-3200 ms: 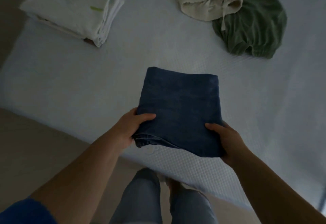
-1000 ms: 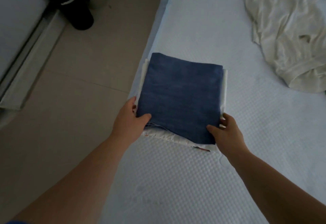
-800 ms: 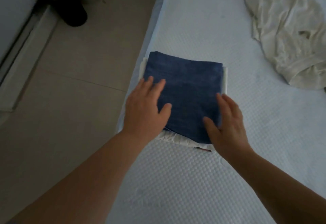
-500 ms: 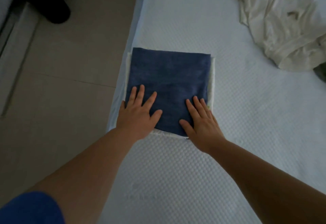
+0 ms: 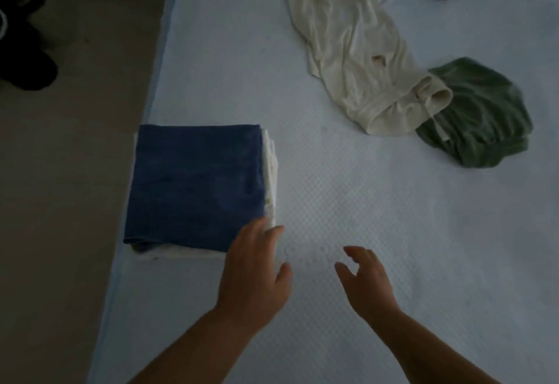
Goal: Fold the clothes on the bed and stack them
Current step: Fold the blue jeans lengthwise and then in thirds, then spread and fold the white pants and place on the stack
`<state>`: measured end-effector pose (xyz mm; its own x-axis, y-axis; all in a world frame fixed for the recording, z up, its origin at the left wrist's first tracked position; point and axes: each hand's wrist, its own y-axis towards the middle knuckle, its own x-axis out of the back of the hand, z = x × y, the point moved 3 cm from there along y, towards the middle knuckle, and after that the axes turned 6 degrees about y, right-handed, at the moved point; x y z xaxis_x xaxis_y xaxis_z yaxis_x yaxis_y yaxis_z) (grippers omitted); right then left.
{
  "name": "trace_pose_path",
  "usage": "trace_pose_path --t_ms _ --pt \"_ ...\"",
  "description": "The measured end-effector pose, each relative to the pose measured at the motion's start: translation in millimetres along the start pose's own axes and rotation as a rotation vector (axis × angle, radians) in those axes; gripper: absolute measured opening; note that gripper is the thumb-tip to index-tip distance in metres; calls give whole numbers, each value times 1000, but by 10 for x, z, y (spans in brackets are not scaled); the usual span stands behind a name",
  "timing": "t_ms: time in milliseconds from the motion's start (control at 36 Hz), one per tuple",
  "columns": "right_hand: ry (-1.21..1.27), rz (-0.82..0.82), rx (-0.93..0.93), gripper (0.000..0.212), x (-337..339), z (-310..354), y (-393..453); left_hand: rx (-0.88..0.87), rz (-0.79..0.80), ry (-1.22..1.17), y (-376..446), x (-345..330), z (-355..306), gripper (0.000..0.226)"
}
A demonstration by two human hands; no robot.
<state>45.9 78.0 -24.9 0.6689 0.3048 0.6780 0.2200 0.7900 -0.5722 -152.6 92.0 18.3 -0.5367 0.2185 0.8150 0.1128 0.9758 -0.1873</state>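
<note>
Now folded jeans (image 5: 193, 184) stacked, hands (image 5: 308, 281) beside.

Folded blue garment (image 5: 193, 185) lay atop white stack (image 5: 270, 172) at bed (image 5: 348, 202) edge. Left hand (image 5: 254, 278) and right hand (image 5: 366, 284) hovered, fingers relaxed; cream garment (image 5: 357, 60) and green garment (image 5: 478, 114) lay unfolded.

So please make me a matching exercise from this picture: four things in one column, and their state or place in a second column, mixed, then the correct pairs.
Column one:
1. blue garment
2. cream garment
3. green garment
4. left hand

Column two:
a. crumpled, partly under the cream one
b. open, at the stack's near corner
c. folded, on top of the white stack
d. unfolded, stretched out across the bed

Pairs: 1-c, 2-d, 3-a, 4-b
</note>
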Motion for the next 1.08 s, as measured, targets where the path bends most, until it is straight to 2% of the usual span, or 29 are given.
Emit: trace_pose_path --t_ms 83,167,222,306,417,556,667,750,833,972,1083 --pt "-7 -22 1 43 161 -313 263 14 128 -19 130 -514 -240 68" --pt "-10 -62 93 47 315 -499 671 38 213 -36 457 -1085 -402 85" --pt "-28 -93 173 48 455 -563 976 51 218 25 756 -1423 -489 87" --pt "-98 -96 319 51 673 -590 1414 173 219 195 1135 -1893 -527 85" --pt "-170 -96 509 54 889 -425 2048 270 187 330 1244 -2387 -456 92" --pt "10 -188 559 66 986 35 2850 268 226 419 1272 -2530 -354 83" --pt "103 -154 406 77 861 146 3329 292 244 453 1287 -2581 -335 85" --pt "-54 -250 414 67 772 65 3444 300 251 465 1297 -2598 -318 82" --pt "-38 -291 405 55 783 59 3516 303 251 459 1300 -2595 -328 80" --pt "-10 -293 370 50 869 98 3526 309 261 434 1288 -2587 -319 79" --pt "-68 -314 406 50 851 -131 3149 299 258 435 1286 -2563 -296 83"
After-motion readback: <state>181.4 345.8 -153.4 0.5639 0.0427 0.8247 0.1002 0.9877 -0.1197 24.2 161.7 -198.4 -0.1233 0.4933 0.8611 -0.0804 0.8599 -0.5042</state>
